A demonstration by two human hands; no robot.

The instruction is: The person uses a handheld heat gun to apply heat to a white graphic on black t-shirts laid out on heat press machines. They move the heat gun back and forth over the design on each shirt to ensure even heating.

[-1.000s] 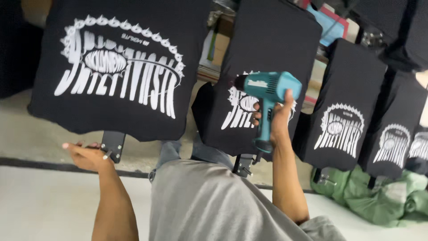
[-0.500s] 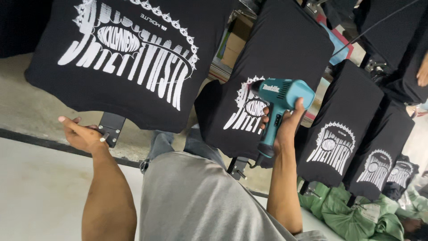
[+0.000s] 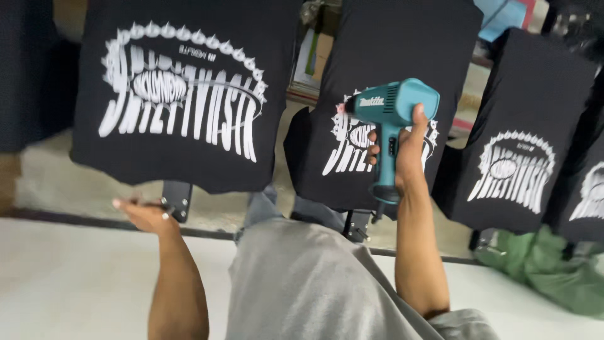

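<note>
Head view: looks down on a row of black shirts stretched over printing boards, above a pale floor.
Right hand: right hand [image 3: 406, 154] at about 2 o'clock from the person's lap, fingers clenched round the grip of a teal heat gun [image 3: 391, 119].
Heat gun: held upright, its nozzle turned toward 9 o'clock, in front of the white print on the middle shirt [image 3: 402, 56]; whether it is blowing cannot be told.
Left hand: left hand [image 3: 143, 214] at about 9 o'clock, fingers curled round something thin and dark beside the black bracket [image 3: 177, 198] under the large left shirt [image 3: 189, 94]; what that thing is cannot be told.
Prints: left shirt, middle shirt and the shirt at 3 o'clock [image 3: 522, 145] all carry a white design already; a further printed shirt is cut off at the right edge.
Progress: printing looks done on every shirt in sight; judging by the gun's place, the middle print is being dried, and whether the others are dried cannot be told.
Other things: green cloth [image 3: 547, 271] heaped on the floor at 4 o'clock; grey trousers [image 3: 302, 289] at 6 o'clock.
</note>
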